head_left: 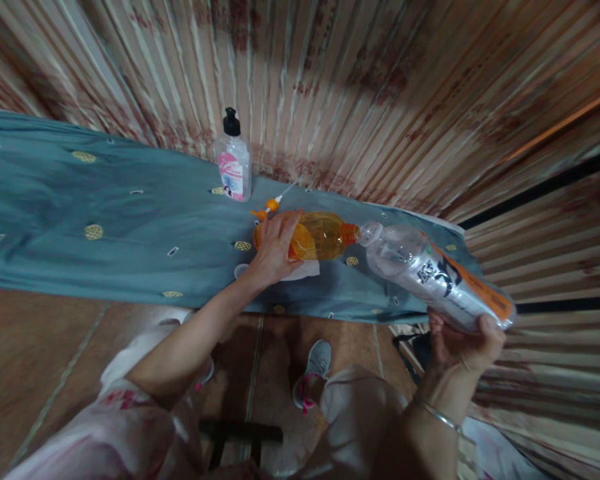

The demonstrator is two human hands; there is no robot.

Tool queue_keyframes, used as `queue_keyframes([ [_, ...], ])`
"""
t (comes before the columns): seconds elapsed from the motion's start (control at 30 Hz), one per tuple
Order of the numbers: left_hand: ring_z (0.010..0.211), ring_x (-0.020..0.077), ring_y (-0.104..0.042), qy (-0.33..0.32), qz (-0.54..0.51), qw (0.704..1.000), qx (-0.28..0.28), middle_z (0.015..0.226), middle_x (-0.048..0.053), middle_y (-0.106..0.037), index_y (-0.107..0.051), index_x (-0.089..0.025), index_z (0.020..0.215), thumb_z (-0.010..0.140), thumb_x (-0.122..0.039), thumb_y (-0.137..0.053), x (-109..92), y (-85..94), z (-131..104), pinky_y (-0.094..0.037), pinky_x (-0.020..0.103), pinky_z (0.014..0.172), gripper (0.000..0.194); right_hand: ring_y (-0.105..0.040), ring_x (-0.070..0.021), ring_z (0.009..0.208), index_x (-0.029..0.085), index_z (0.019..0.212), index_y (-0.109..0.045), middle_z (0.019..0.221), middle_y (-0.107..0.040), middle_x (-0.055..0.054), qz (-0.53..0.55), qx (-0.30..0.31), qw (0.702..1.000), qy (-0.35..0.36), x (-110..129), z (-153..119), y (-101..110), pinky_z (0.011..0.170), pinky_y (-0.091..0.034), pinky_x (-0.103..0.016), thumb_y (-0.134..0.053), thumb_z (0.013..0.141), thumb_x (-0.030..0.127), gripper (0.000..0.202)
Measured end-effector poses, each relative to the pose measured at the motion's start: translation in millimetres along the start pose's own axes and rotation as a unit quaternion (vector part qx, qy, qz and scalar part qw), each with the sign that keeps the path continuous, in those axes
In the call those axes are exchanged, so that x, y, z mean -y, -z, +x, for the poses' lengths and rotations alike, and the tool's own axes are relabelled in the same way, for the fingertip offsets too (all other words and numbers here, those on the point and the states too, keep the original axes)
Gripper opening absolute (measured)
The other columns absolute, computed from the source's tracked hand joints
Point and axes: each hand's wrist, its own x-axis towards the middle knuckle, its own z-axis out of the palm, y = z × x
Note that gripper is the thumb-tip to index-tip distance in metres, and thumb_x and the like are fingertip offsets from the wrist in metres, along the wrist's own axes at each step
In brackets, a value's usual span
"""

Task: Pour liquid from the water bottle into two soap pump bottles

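Note:
My left hand (279, 248) is wrapped round an orange see-through bottle (325, 235), tipped on its side with its threaded neck to the right. In my right hand (467, 343) is a clear plastic bottle (420, 263) with a silver and orange label, gripped near its base and slanting up to the left. The two bottle mouths meet, or nearly so; I cannot tell whether they touch. Behind my left hand lies an orange pump top (271, 205) with a thin clear tube. White paper (303, 270) and a small clear cap (241, 271) lie below the orange bottle.
A clear bottle with a black pump (233, 167) and pink label stands at the back of the narrow table with a teal cloth (130, 227). Patterned curtains (300, 87) hang close behind and on the right. A dark bar (545, 187) crosses at right.

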Motion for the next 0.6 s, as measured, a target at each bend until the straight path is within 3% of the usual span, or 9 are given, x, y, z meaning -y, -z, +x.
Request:
queue_keyframes([
  [0.33,0.136,0.0393,-0.045,-0.006,-0.002,1.0,-0.005,0.148,0.018,-0.048,-0.027,-0.021,0.157,0.074,-0.042,-0.085,0.8,-2.0,-0.2,-0.035,0.059,0.115,0.104,-0.061,-0.014,0.072,0.02,0.08,-0.065,0.101,-0.071,-0.003,-0.008,-0.03,1.0,-0.001,1.1,-2.1,-2.7,0.037,-0.043,-0.016,-0.066,0.045,0.033,0.038],
  [0.6,0.137,0.039,-0.044,-0.005,0.0,1.0,-0.01,0.147,0.019,-0.049,-0.031,-0.018,0.156,0.075,-0.044,-0.084,0.7,-2.1,-0.4,-0.034,0.058,0.115,0.101,-0.059,-0.0161,0.074,0.019,0.087,-0.065,0.095,-0.069,-0.005,-0.01,-0.043,0.999,0.004,2.1,-3.4,-4.7,0.038,-0.04,-0.016,-0.066,0.043,0.032,0.047],
])
